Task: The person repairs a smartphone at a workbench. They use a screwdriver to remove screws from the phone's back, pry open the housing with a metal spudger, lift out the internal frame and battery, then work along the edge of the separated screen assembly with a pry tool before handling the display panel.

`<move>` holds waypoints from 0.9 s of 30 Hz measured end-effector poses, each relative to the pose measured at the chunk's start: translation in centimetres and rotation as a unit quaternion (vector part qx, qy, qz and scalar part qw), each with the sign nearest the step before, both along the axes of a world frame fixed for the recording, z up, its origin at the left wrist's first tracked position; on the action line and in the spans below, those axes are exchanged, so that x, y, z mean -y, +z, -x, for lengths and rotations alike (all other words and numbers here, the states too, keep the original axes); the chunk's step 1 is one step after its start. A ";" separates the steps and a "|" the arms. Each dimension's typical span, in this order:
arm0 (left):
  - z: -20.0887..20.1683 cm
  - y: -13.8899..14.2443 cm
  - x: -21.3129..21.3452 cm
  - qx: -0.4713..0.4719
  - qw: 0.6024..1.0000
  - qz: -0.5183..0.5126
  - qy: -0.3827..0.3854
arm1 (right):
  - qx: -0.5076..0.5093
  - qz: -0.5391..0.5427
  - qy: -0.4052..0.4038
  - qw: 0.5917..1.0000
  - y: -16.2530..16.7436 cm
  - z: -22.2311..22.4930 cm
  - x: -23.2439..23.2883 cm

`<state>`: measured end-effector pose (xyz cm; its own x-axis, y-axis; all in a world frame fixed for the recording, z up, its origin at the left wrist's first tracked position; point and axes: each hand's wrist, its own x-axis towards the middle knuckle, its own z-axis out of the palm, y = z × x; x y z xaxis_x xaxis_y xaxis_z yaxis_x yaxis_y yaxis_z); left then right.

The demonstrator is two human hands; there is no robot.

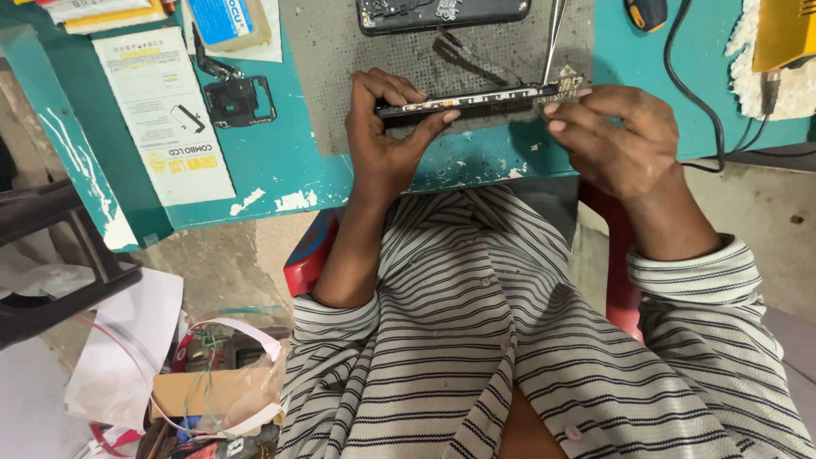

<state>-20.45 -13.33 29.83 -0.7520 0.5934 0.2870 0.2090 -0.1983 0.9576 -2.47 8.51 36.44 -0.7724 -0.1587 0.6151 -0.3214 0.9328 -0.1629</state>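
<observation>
The left hand (382, 140) grips an opened phone frame (472, 102) edge-up between thumb and fingers (399, 85) above the worktop (289, 161), while the right hand (608, 136) pinches its far end beside metal tweezers (554, 34), seemingly mid-disassembly, calling for steady, careful prying.

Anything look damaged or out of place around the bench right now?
Yes. The teal bench has paint chipped off along its front edge. On the floor at lower left, loose papers and tangled wires spill over a cardboard box. The opened phone itself shows no clear damage.

White-and-yellow flat package (166, 115) lies left on the teal bench; blue-labelled box (228, 21), perhaps, behind.
</observation>
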 end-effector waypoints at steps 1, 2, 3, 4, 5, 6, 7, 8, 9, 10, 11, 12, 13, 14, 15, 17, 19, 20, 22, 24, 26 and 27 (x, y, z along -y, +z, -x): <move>0.0 0.0 0.0 0.002 1.000 -0.001 0.000 | 0.007 -0.011 -0.005 1.000 0.4 0.2 0.3; 0.0 0.1 -0.1 0.004 1.000 -0.002 -0.001 | 0.014 -0.022 -0.010 1.000 0.8 0.5 0.6; 0.1 0.1 0.0 0.000 1.000 0.001 0.002 | 0.012 -0.023 -0.004 1.000 1.1 0.8 0.7; 0.0 0.1 0.0 -0.003 1.000 0.003 0.003 | 0.011 -0.025 0.002 1.000 1.3 1.0 0.8; 0.1 0.1 0.0 -0.006 1.000 0.005 0.005 | 0.009 -0.027 0.008 1.000 1.5 1.2 0.9; 0.1 0.1 -0.1 -0.005 1.000 0.003 0.004 | 0.009 -0.035 0.004 0.999 1.6 1.4 0.9; 0.1 0.1 -0.1 -0.002 1.000 0.002 0.004 | 0.009 -0.042 0.001 0.999 1.7 1.5 1.0; 0.1 0.0 -0.1 0.000 1.000 0.000 0.004 | 0.009 -0.049 -0.002 0.999 1.7 1.5 1.0; 0.1 0.0 -0.1 -0.002 1.000 0.002 0.005 | 0.005 -0.047 0.001 0.999 1.7 1.6 1.0; 0.1 0.0 0.0 -0.004 1.000 0.004 0.007 | 0.001 -0.044 0.005 0.999 1.6 1.7 0.9; 0.1 0.0 0.0 -0.006 1.000 0.006 0.008 | -0.002 -0.040 0.008 0.999 1.5 1.8 0.9; 0.0 0.0 0.0 -0.004 1.000 0.007 0.007 | -0.001 -0.046 0.009 0.999 1.5 1.8 0.8; 0.0 0.0 0.0 -0.003 1.000 0.007 0.006 | -0.001 -0.051 0.010 0.999 1.5 1.8 0.7; 0.1 0.0 0.0 -0.002 1.000 0.008 0.006 | -0.001 -0.056 0.010 0.998 1.5 1.8 0.7; 0.1 0.0 0.0 -0.004 1.000 0.008 0.005 | 0.004 -0.052 0.010 0.999 1.5 1.8 0.7; 0.1 0.0 0.0 -0.009 1.000 0.009 0.004 | 0.014 -0.045 0.010 0.999 1.4 1.6 0.7; 0.1 0.0 0.0 -0.006 1.000 0.008 0.003 | 0.013 -0.026 0.016 0.999 1.3 1.6 0.7; 0.1 -0.1 0.0 -0.005 1.000 0.008 0.003 | 0.012 -0.018 0.019 1.000 1.2 1.6 0.7; 0.1 -0.1 0.0 -0.001 1.000 0.007 -0.001 | 0.002 -0.038 0.017 0.999 1.1 1.7 0.5; 0.2 -0.2 -0.1 0.004 1.000 0.005 -0.005 | -0.004 -0.050 0.017 0.999 1.0 1.7 0.4; 0.1 -0.2 -0.1 0.013 1.000 0.004 -0.007 | -0.004 -0.049 0.021 0.999 1.0 1.7 0.3; 0.1 -0.2 -0.1 0.006 1.000 0.004 -0.005 | -0.002 -0.049 0.021 0.999 1.0 1.7 0.3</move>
<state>-20.57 -13.25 29.67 -0.7497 0.6032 0.2722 0.1949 -0.1919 0.9619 -4.18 8.22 37.48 -0.7612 -0.2503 0.5983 -0.3607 0.9301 -0.0698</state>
